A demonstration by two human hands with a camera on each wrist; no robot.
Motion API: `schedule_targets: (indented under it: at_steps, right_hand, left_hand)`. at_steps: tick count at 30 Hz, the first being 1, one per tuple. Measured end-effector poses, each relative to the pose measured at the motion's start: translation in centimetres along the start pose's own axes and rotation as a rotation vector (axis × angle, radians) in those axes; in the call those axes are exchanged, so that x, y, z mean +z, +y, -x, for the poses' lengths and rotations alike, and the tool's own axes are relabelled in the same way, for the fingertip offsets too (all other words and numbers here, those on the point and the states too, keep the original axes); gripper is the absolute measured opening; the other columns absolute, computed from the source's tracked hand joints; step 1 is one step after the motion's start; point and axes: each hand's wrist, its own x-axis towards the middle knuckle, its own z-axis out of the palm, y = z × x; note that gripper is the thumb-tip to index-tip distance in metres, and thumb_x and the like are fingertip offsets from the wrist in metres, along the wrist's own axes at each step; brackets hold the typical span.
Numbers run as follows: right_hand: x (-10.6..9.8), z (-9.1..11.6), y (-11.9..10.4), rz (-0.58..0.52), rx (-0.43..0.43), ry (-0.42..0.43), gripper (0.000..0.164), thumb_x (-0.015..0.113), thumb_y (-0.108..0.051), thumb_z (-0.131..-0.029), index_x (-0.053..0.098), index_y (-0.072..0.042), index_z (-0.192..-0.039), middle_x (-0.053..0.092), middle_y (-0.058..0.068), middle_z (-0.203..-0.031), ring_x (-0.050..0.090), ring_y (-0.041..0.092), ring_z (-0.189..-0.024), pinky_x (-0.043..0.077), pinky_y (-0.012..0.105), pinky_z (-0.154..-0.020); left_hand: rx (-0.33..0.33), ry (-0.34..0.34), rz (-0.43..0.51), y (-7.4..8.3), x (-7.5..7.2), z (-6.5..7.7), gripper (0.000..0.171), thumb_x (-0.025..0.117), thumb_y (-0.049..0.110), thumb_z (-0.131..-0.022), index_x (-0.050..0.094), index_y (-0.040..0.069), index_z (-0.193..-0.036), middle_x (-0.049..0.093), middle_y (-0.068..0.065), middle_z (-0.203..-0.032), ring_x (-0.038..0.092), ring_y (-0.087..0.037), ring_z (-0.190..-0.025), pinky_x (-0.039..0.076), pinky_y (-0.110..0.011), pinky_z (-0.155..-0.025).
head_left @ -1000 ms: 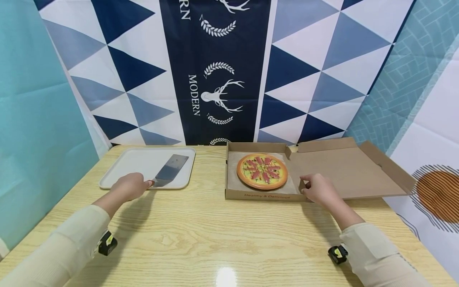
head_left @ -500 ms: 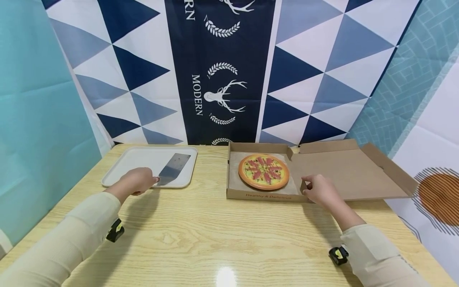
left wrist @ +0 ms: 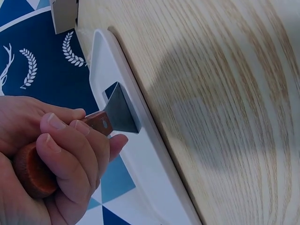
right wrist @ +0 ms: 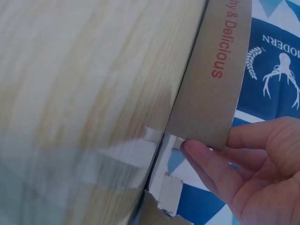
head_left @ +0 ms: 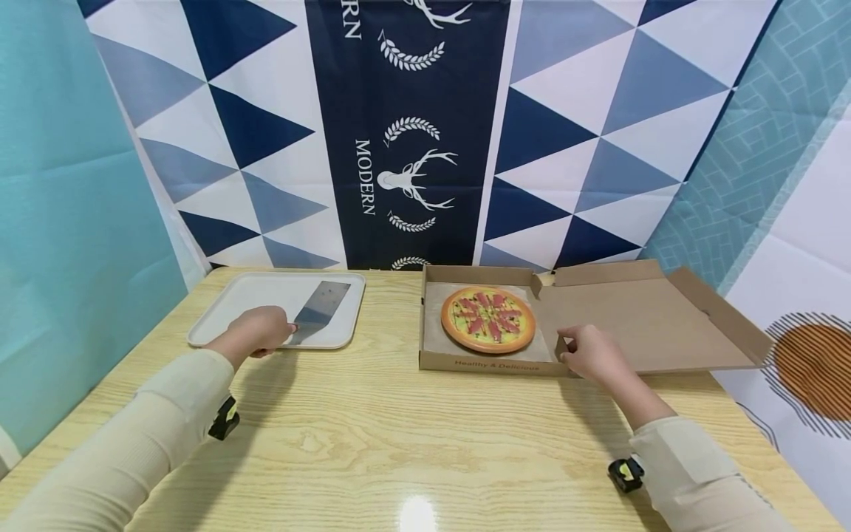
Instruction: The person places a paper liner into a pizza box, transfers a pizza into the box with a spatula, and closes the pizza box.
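Note:
My left hand point(head_left: 258, 330) grips the reddish-brown wooden handle of a metal spatula point(head_left: 323, 304). In the left wrist view the fingers curl round the handle, and the flat blade point(left wrist: 123, 112) overlaps the white tray point(head_left: 249, 292). On the right, a cardboard pizza box point(head_left: 488, 363) lies with its lid folded out to the right. Inside it, a round pizza point(head_left: 488, 319) with red strips on top sits on brown paper. My right hand point(head_left: 590, 349) pinches the front right corner of the box between thumb and fingers, as the right wrist view shows.
The wooden table point(head_left: 385, 436) extends in front of the tray and the box. The opened lid point(head_left: 631, 318) reaches out past the table's right side. Patterned cloths point(head_left: 405, 111) hang behind and beside the table.
My left hand has shifted a little to the right with the spatula, its forearm swinging inward. The view moved slightly. My right hand keeps its place at the box corner.

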Motion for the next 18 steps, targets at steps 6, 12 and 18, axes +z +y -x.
schedule_targets:
  at_steps: [6, 12, 18]
  right_hand:
    - [0.05, -0.04, 0.02, 0.002, -0.008, 0.008, 0.047, 0.064, 0.003, -0.084, 0.053, 0.017, -0.127, 0.067, 0.023, -0.092, 0.058, 0.024, -0.072, 0.049, 0.034, -0.061]
    - [-0.01, 0.00, -0.01, -0.010, 0.001, 0.009, 0.047, 0.064, 0.003, -0.084, 0.053, 0.016, -0.127, 0.067, 0.025, -0.094, 0.058, 0.023, -0.071, 0.049, 0.033, -0.059]
    - [0.04, 0.21, 0.33, -0.029, -0.001, 0.028, 0.048, 0.067, 0.001, -0.084, 0.052, 0.018, -0.126, 0.068, 0.026, -0.092, 0.062, 0.022, -0.070, 0.051, 0.032, -0.058]
  left_hand:
    - [0.015, 0.028, 0.021, -0.20, -0.18, 0.29, 0.049, 0.042, 0.026, -0.105, 0.053, 0.011, -0.060, 0.036, 0.005, -0.045, 0.032, -0.008, -0.039, 0.033, -0.024, -0.043]
    - [0.014, 0.032, 0.055, -0.22, -0.30, 0.53, 0.044, 0.044, 0.027, -0.103, 0.052, 0.012, -0.062, 0.039, 0.005, -0.047, 0.033, -0.008, -0.040, 0.032, -0.022, -0.042]
    - [-0.012, 0.027, 0.030, 0.25, -0.40, 0.60, 0.045, 0.042, 0.030, -0.104, 0.055, 0.010, -0.066, 0.039, 0.004, -0.047, 0.036, -0.009, -0.040, 0.038, -0.026, -0.047]
